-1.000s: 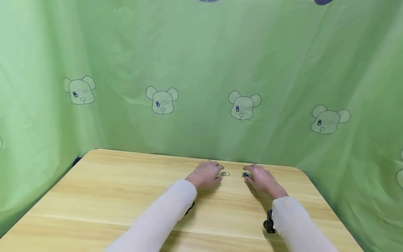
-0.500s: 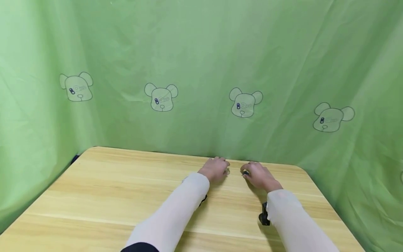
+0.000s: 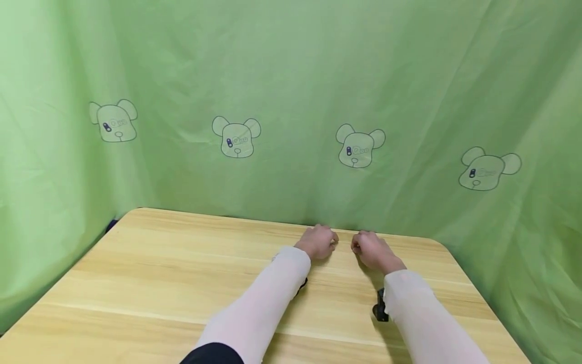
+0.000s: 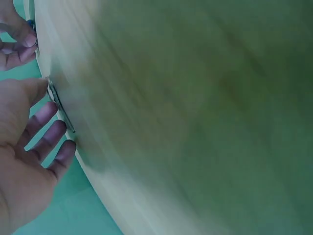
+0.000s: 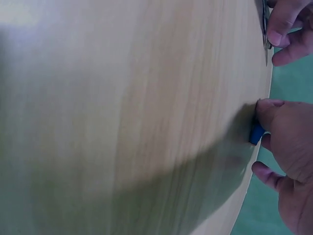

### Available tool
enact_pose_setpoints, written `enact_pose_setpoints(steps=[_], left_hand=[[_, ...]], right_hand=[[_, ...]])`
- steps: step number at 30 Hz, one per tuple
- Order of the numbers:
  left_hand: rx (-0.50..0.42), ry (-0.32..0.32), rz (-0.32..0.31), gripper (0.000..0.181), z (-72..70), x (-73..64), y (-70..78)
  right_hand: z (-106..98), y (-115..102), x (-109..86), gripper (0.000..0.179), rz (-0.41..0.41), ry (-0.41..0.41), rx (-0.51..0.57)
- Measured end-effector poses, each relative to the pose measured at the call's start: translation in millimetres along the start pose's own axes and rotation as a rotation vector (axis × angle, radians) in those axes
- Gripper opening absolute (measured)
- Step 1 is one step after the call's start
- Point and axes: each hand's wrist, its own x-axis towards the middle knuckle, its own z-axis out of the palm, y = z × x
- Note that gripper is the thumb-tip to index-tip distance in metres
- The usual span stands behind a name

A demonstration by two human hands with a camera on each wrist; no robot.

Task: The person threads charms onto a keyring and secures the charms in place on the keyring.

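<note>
Shows close two-handed work at the far edge of a wooden desk (image 3: 159, 278), before a green curtain (image 3: 282, 76). Depicts the left hand (image 3: 320, 241) with thumb and forefinger pinching one end of a thin metal piece (image 4: 61, 105), the other fingers bent more loosely alongside. Depicts the right hand (image 3: 373, 250) near the left but apart from it, with thumb and fingers gripping a small blue piece (image 5: 256, 133), partly covered by the grip. Places both pieces low by the desk's rim, one per hand, well clear of each other. Suggests, by judgement, an early stage, with taking hold apparently done on both sides and any further handling apparently left. Leaves unclear any contact between pieces and wood.
</note>
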Motion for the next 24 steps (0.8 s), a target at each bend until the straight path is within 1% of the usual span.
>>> enact_pose_setpoints(steps=[2, 5, 8, 11, 16, 19, 22, 24], left_hand=[[-0.012, 0.005, -0.009, 0.018, -0.4, 1.4, 2.9], [-0.068, 0.010, -0.048, 0.016, -0.1, 5.4, 3.6], [-0.129, 0.000, -0.089, 0.016, 2.1, 9.6, 0.7], [-0.165, -0.009, -0.114, 0.022, 3.9, 11.3, -2.2], [-0.233, -0.021, -0.123, 0.029, 3.4, 8.0, -5.7], [-0.290, -0.020, -0.113, 0.030, 0.1, 4.1, -8.1], [-0.360, 0.001, -0.099, 0.027, -5.2, 0.3, -10.8], [-0.410, 0.020, -0.089, 0.024, -10.0, -1.7, -12.7]], right_hand=[[-0.3, 0.6, -1.8, 0.014, 0.010, -0.003, -0.022], [0.7, 1.8, -4.1, 0.014, 0.027, 0.002, -0.035], [1.1, 3.4, -5.2, 0.014, 0.048, 0.016, 0.002], [-0.3, 4.4, -5.1, 0.013, 0.075, 0.028, 0.058], [0.3, 4.9, -3.8, 0.014, 0.086, 0.079, 0.150], [0.4, 4.5, -3.3, 0.014, 0.094, 0.113, 0.237], [-3.2, 3.9, -2.3, 0.013, 0.091, 0.147, 0.311], [-6.3, 3.5, -0.8, 0.014, 0.087, 0.175, 0.335]])
